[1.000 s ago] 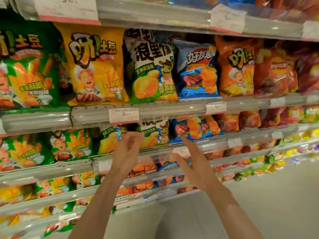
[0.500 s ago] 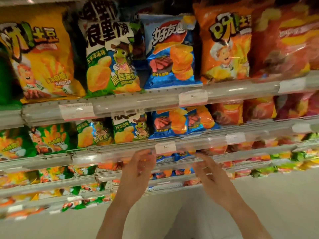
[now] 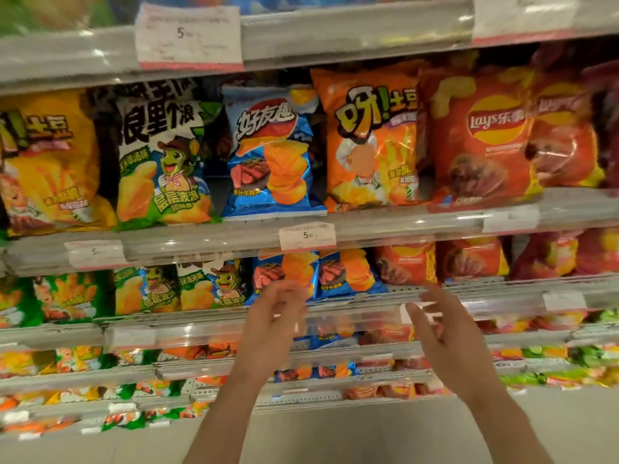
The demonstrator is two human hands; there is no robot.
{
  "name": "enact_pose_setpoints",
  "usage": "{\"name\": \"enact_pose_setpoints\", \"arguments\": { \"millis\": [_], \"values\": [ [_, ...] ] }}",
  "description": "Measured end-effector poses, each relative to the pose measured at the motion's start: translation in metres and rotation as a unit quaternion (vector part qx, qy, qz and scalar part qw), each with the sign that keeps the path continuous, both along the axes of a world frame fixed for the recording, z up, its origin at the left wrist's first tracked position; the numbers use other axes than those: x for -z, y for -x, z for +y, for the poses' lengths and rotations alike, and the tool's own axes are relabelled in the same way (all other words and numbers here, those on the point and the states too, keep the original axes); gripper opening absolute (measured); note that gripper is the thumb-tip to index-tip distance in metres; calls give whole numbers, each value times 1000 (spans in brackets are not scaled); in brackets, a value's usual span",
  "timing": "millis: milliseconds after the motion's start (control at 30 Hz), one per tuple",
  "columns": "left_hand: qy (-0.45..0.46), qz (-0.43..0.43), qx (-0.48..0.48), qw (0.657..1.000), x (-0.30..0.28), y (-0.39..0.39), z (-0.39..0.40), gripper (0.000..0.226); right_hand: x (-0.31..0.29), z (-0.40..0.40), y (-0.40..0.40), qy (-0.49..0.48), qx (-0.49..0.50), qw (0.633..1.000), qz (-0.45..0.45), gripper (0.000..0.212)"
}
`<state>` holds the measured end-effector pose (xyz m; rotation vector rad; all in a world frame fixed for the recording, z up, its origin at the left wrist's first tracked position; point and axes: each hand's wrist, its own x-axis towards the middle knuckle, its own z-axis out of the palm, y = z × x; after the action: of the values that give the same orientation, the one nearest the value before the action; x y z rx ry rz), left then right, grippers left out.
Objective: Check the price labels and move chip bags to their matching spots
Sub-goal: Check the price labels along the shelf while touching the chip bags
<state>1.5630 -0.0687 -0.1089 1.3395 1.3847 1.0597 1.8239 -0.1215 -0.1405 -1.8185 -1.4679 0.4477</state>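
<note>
— While both hands hover empty before the shelves, where are the chip bags?

— From the head view: left hand (image 3: 273, 316) and right hand (image 3: 438, 324) are raised, fingers loosely spread, gripping nothing. The blue chip bag (image 3: 273, 152) stands upright above a price label (image 3: 307, 235) reading 5.

— Why faces forward?

— So each bag can be matched to its label, I'd judge. More blue bags (image 3: 348, 271) sit one shelf lower, near the fingertips.

blue chip bag (image 3: 273, 155), orange chip bag (image 3: 368, 139), red chip bag (image 3: 482, 139), white price label (image 3: 307, 235)
</note>
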Motion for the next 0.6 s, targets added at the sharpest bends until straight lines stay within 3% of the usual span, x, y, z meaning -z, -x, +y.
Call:
{"name": "enact_pose_setpoints", "arguments": {
  "millis": [167,333,467,600],
  "values": [
    [71,-154,-45,984,-22,-16,34,28,-43,30,7,-123,-4,984,-132,54],
    [123,-288,-67,947,-26,-25,55,33,-72,74,33,-257,-53,936,-233,40],
    [125,-302,-62,943,-24,-29,61,31,-73,99,55,-294,-106,899,-306,35],
    [112,-285,-67,950,-23,-29,64,31,-71,111,66,-296,-107,904,-291,30]
  ]
}}
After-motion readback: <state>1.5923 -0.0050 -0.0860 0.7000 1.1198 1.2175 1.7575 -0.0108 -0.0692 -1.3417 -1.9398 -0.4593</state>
